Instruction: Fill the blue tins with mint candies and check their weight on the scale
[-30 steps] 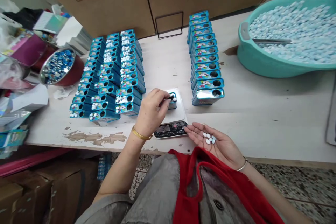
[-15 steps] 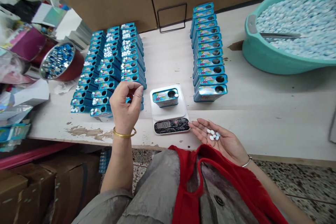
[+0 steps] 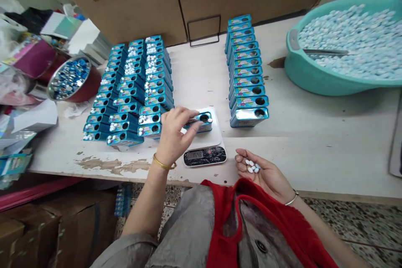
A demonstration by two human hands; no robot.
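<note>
On a white digital scale (image 3: 216, 134) stands a blue tin (image 3: 205, 122) with a dark round hole in its top and a white candy at the hole's right edge. My left hand (image 3: 177, 132) reaches over the tin's left part, forefinger along the far side and thumb along the near side. It covers much of the label. The scale's display appears to read 154.8. Palm up, my right hand (image 3: 266, 176) lies at the table's front edge, right of the scale, fingers curled around several white and pale blue candies (image 3: 252, 166).
Blue tins (image 3: 125, 102) stand in three columns at left, many with candies on top. Another column of tins (image 3: 248, 81) is right of centre. A turquoise tub (image 3: 333, 81) of candies, with a metal tool, sits far right. Cardboard boxes (image 3: 132, 12) back the table.
My left hand has moved right, from beside the left tins to the tin on the scale. My right hand has shifted slightly right, its fingers more curled. The display reading has dropped a little.
</note>
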